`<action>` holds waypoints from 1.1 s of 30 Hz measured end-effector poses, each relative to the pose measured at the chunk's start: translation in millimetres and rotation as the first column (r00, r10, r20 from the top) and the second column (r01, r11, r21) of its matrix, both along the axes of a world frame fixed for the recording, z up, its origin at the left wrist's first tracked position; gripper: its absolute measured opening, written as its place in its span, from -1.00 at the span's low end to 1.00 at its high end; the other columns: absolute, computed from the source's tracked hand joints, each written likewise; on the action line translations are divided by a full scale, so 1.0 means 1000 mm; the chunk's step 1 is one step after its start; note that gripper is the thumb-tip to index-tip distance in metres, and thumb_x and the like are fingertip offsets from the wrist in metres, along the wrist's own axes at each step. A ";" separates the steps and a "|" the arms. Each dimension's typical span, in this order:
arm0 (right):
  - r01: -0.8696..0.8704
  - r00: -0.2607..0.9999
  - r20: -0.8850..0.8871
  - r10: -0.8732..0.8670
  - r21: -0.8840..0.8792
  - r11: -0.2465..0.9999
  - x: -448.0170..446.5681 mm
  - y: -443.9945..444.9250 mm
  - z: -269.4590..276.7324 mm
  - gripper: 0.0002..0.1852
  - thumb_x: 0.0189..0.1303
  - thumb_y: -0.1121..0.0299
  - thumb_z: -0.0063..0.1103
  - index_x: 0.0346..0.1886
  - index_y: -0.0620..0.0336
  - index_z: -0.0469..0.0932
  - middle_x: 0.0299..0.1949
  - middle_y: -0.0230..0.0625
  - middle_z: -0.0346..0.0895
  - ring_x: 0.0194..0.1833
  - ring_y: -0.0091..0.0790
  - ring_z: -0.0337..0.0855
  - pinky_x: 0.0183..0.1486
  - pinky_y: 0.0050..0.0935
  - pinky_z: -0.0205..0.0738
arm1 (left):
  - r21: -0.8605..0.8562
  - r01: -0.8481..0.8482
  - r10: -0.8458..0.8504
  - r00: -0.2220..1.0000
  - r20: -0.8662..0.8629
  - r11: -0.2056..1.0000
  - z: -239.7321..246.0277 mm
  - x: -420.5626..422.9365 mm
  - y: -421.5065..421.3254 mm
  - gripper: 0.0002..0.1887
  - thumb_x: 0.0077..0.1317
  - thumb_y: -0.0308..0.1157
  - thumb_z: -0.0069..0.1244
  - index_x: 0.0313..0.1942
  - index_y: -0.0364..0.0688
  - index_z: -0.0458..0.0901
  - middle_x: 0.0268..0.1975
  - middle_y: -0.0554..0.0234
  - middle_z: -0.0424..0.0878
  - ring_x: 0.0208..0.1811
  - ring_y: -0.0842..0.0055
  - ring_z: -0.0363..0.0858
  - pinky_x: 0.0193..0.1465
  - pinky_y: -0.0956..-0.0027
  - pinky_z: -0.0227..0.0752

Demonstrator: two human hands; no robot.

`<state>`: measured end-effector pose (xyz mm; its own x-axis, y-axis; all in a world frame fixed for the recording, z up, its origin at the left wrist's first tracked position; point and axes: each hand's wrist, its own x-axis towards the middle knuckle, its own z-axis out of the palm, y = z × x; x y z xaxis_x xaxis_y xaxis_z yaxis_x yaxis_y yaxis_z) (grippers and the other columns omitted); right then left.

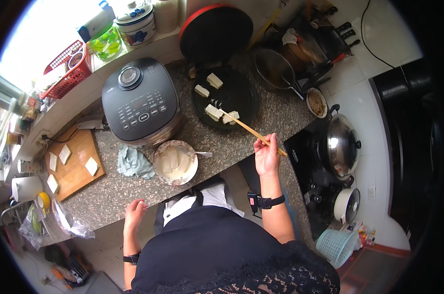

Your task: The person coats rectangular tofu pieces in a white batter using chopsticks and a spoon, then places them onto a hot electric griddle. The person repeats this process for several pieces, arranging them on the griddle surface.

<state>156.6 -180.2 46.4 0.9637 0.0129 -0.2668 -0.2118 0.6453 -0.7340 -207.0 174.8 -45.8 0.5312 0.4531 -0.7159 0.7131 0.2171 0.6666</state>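
My right hand (267,152) is closed around a pair of wooden chopsticks (253,132), whose tips reach into a round black electric griddle (240,92) with its lid raised. The tips touch or nearly touch a white slab (213,112), perhaps tofu; another slab (230,117) lies beside it, and more sit farther back in the pan. My left hand (135,211) is by the counter's front edge, fingers loosely curled and holding nothing. A patterned bowl (175,180) holds white slices in pale liquid, with a utensil handle over its rim. More white slices lie on a wooden cutting board (79,151).
A dark multicooker (141,103) stands left of the griddle. A crumpled cloth (134,162) lies beside the bowl, and a cleaver (90,123) behind the board. To the right are a strainer (275,68), a small bowl (316,103) and a lidded wok (343,147) on the cooktop.
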 end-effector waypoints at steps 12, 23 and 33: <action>-0.309 0.945 0.043 0.324 -0.210 0.928 0.139 -0.044 -0.024 -0.80 0.48 0.22 0.13 -0.19 0.14 0.54 -0.21 -0.42 0.53 -0.16 -0.48 0.62 0.03 -0.41 0.65 | -0.027 -0.201 0.202 0.979 0.020 0.979 0.024 0.096 -0.130 -0.68 0.52 -0.22 -0.07 0.13 -0.19 0.59 -0.14 0.35 0.70 -0.15 0.69 0.60 -0.11 0.53 0.45; -0.478 0.869 -0.001 0.496 -0.266 0.837 0.163 -0.031 -0.050 -0.78 0.43 0.25 0.22 -0.17 0.24 0.58 -0.17 -0.38 0.60 -0.13 -0.50 0.67 0.03 -0.49 0.67 | -0.023 -0.273 0.272 0.961 -0.040 0.962 0.033 0.109 -0.157 -0.67 0.51 -0.25 -0.06 0.15 -0.21 0.57 -0.11 0.32 0.70 -0.12 0.66 0.60 -0.08 0.50 0.47; -0.472 0.874 -0.037 0.485 -0.305 0.827 0.170 -0.038 -0.069 -0.72 0.46 0.22 0.17 -0.07 0.30 0.59 -0.10 -0.32 0.61 -0.07 -0.47 0.67 0.06 -0.48 0.67 | -0.028 -0.253 0.251 0.967 -0.045 0.967 0.034 0.120 -0.170 -0.66 0.51 -0.26 -0.04 0.17 -0.24 0.56 -0.12 0.32 0.70 -0.13 0.66 0.60 -0.08 0.51 0.46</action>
